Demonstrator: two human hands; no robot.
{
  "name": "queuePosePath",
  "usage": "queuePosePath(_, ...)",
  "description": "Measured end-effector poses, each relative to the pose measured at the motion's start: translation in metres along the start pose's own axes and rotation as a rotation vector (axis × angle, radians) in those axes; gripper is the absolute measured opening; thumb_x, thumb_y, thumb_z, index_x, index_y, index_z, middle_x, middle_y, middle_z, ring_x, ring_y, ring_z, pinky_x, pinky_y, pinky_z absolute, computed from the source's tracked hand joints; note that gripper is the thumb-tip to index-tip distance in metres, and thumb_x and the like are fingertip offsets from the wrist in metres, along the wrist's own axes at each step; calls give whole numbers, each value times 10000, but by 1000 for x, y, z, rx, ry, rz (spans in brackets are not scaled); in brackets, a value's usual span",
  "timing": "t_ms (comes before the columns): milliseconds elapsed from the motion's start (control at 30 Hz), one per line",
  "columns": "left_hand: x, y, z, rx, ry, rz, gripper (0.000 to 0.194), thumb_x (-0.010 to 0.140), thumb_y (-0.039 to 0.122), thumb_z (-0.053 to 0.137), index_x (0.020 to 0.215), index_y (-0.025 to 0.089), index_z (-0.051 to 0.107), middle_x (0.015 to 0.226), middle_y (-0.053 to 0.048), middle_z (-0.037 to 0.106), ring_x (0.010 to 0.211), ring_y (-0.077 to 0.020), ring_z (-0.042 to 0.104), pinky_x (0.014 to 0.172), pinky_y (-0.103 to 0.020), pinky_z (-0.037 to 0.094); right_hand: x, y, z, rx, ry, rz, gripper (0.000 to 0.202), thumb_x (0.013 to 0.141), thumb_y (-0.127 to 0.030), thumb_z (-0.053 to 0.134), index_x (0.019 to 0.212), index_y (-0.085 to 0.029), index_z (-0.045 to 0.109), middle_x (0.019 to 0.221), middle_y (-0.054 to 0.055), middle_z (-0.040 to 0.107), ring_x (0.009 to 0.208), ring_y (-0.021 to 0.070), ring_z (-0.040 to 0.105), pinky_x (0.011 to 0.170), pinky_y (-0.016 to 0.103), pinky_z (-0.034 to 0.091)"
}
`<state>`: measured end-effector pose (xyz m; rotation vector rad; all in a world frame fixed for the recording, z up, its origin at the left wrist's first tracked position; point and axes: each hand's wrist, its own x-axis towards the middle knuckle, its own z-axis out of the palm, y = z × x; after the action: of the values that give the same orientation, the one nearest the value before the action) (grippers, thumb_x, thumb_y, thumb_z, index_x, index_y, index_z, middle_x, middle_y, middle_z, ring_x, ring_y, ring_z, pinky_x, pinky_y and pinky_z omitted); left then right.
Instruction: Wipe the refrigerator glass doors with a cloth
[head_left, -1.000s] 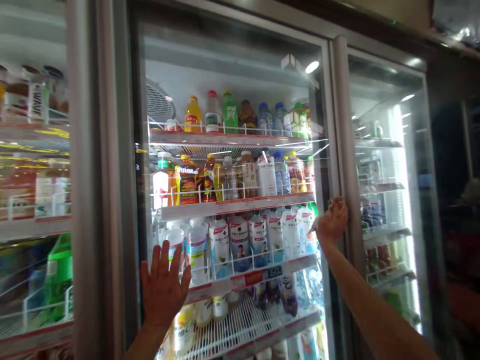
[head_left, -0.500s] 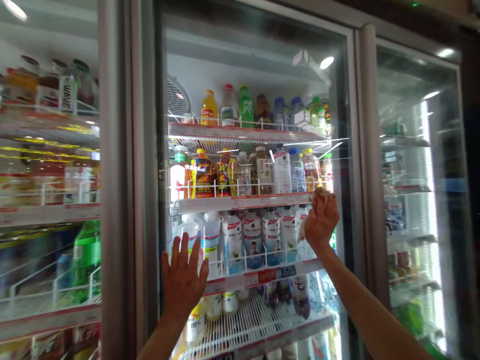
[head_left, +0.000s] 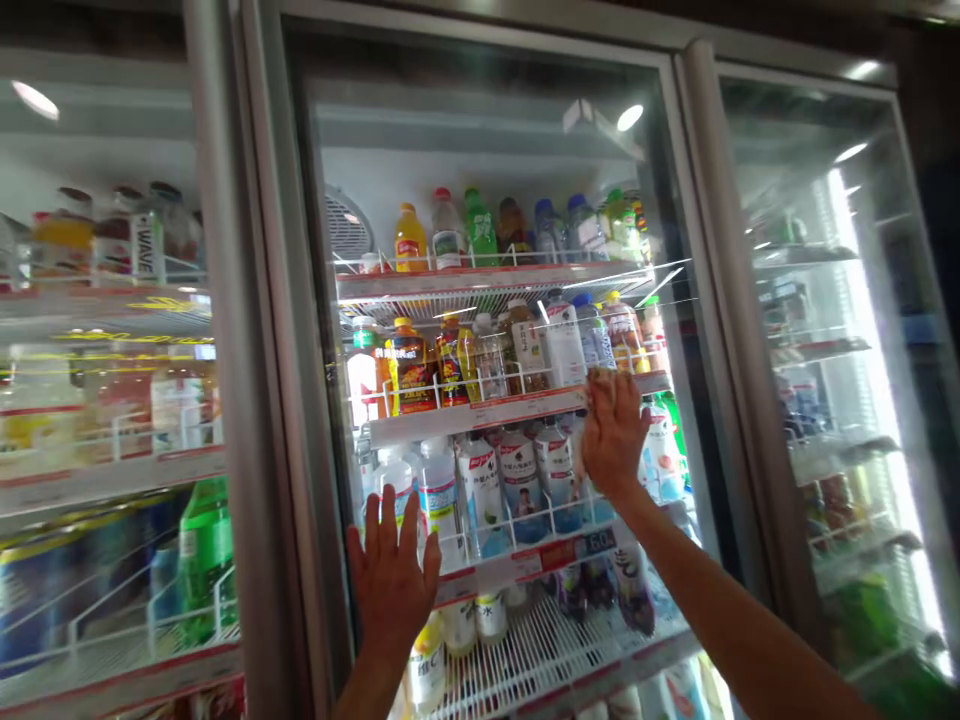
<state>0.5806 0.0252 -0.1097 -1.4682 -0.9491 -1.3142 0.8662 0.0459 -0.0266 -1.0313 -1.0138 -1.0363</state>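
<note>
My right hand point(head_left: 616, 440) presses a crumpled pale cloth point(head_left: 579, 455) against the glass door point(head_left: 487, 120) of a drinks cooler, at about the height of the middle shelves. Part of the cloth shows above the fingertips and along the left side of the hand; the rest is under the palm. Lower on the left, my left hand point(head_left: 394, 575) lies with its fingers spread against the same pane and holds nothing. Behind the glass, bottles with white labels point(head_left: 517, 480) stand between the two hands.
A metal door frame point(head_left: 255, 350) runs down the left, and another upright point(head_left: 731, 300) stands on the right. Neighbouring cooler doors show a green bottle point(head_left: 206, 560) and more shelves point(head_left: 810, 350). Ceiling lights point(head_left: 630, 118) reflect in the glass.
My right hand has slid left across the glass with the cloth, and its fingers lie flatter. My left hand stays spread on the pane. The view has tilted slightly.
</note>
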Motion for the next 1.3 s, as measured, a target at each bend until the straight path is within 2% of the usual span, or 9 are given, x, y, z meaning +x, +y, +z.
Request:
queuePosePath(100,0,0,0,-9,-2,-10,701,861,212,500,1453,281,131,1536,-60,139,1409,-265,155,1136,-522,142,0,-42,7,66,-23,-35,522,887,-256,358,1408,-238,336,1499,86,281,1413,259,151,1102,526,185)
queuePosePath(267,0,-2,0,-16,-7,0,701,860,199,504,1453,273,136,1534,-73,150,1409,-265,154,1135,-524,144,-20,-122,10,191,-199,-497,452,860,-285,440,1311,-294,467,1459,-13,375,1420,205,119,1155,473,52)
queuePosePath(333,0,-2,0,-18,-7,11,700,860,197,503,1453,269,138,1534,-76,152,1410,-264,152,1136,-519,144,-13,-112,10,181,-185,-523,440,865,-271,429,1301,-311,473,1443,-21,400,1411,187,152,1154,466,50)
queuePosePath(533,-1,0,2,-18,6,6,711,850,183,508,1453,261,140,1535,-72,149,1414,-253,135,1145,-502,118,40,-62,24,62,25,-1,517,879,-236,344,1395,-253,356,1480,80,313,1390,273,202,1079,564,181)
queuePosePath(767,0,-1,1,-28,13,15,714,852,195,502,1456,258,126,1535,-76,145,1414,-253,134,1141,-506,132,11,-171,31,142,-174,-545,447,848,-276,454,1294,-302,474,1471,-24,341,1415,222,96,1144,499,53)
queuePosePath(900,-1,-1,2,-18,20,17,708,852,186,496,1455,259,132,1530,-80,166,1412,-252,146,1134,-509,156,26,-146,28,125,-149,-596,443,857,-249,438,1293,-323,464,1460,-43,360,1406,196,135,1144,491,38)
queuePosePath(1067,-1,2,1,-32,13,-6,712,847,179,499,1453,265,136,1525,-80,187,1414,-240,136,1142,-494,136,56,-90,30,52,-57,-117,472,876,-230,368,1344,-259,424,1476,54,323,1389,269,195,1087,546,171)
queuePosePath(1133,0,2,0,-37,14,-5,711,845,184,504,1454,258,143,1528,-83,173,1415,-241,132,1144,-489,127,48,-103,32,58,-44,-122,466,875,-234,375,1338,-244,432,1474,64,321,1394,280,169,1080,547,195)
queuePosePath(1300,-1,-1,2,-49,37,14,721,850,192,503,1457,263,121,1528,-84,175,1411,-249,152,1137,-503,144,13,-181,33,96,-178,-638,461,844,-256,475,1296,-346,449,1481,-64,310,1417,228,70,1130,512,131)
